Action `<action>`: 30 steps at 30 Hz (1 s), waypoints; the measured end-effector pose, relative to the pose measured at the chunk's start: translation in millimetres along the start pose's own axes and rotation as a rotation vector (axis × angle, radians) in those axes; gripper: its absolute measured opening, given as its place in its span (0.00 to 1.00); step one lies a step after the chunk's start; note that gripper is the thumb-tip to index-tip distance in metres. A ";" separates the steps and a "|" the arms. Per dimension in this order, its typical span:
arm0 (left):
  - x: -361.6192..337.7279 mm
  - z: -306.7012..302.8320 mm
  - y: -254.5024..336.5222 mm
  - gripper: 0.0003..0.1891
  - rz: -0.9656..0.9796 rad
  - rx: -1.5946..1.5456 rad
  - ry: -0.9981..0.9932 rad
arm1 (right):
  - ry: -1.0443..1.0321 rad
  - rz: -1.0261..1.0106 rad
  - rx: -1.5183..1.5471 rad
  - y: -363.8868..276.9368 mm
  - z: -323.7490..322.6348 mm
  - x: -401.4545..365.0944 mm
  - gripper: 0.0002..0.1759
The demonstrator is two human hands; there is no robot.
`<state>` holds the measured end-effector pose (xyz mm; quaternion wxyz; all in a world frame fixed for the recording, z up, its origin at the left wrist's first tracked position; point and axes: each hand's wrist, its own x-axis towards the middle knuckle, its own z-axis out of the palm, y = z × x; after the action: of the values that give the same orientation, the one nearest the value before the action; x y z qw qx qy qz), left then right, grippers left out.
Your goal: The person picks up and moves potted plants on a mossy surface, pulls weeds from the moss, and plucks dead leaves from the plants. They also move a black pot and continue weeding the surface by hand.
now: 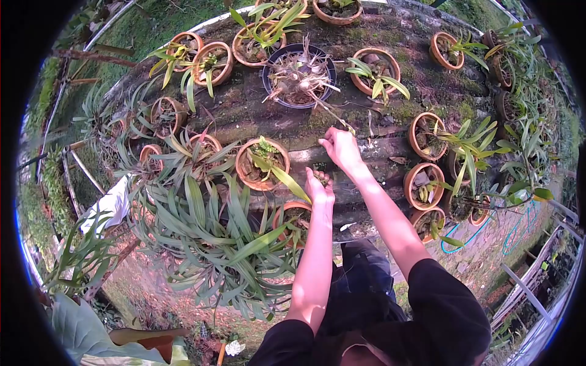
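Observation:
My left hand is palm up with its fingers curled around a small greenish-brown clump. It is just right of a terracotta pot with a small leafy plant, whose long yellow-green leaf reaches to the wrist. Farther forward, my right hand has its fingers drawn together in a pinch; what they hold, if anything, I cannot tell. Right above its knuckles ends a dry stem that leans out of a black pot full of dried, pale stalks and bulbs.
Terracotta pots with orchid-like plants stand around the mossy corrugated surface, including one at the upper right and several along the right side. Long strappy leaves spread over the near left edge. A white cloth hangs at left.

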<state>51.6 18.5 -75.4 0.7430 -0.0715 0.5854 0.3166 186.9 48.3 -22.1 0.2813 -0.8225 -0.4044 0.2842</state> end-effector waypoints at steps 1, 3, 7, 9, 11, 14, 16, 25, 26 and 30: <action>-2.6 0.9 -0.6 0.19 0.002 0.018 0.014 | 0.048 -0.013 -0.077 11.1 16.8 15.2 0.16; -7.5 -0.6 -2.8 0.19 0.007 0.054 0.043 | 0.032 0.022 -0.233 6.0 34.5 35.5 0.18; -18.2 -6.6 -1.9 0.19 0.016 0.085 0.023 | 0.069 0.024 -0.320 4.9 59.9 56.8 0.22; -20.3 -9.2 -1.6 0.19 0.014 0.090 0.038 | 0.016 -0.054 -0.228 6.7 60.9 59.3 0.19; -22.2 -12.3 -0.7 0.19 0.022 0.096 0.047 | -0.004 -0.172 -0.184 2.8 61.7 55.6 0.18; -24.6 -16.3 0.4 0.18 0.015 0.080 0.053 | 0.020 -0.086 -0.206 -5.7 65.3 53.9 0.18; -26.3 -15.5 1.6 0.17 0.012 0.072 0.058 | 0.022 -0.051 -0.246 -9.8 69.8 56.8 0.18; -25.5 -13.8 0.5 0.17 -0.013 0.047 0.094 | -0.137 -0.321 -0.178 -24.4 84.6 65.7 0.20; -23.1 -15.9 -1.2 0.17 -0.014 0.054 0.089 | -0.155 -0.306 -0.290 -30.6 86.6 65.7 0.17; -24.7 -12.6 3.3 0.17 -0.032 0.046 0.109 | -0.129 -0.309 -0.445 -40.2 108.6 72.4 0.13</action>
<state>36.6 5.6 -55.8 0.7165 -0.0810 0.6307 0.2868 128.1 154.0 -85.5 0.1075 -0.7728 -0.5946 0.1941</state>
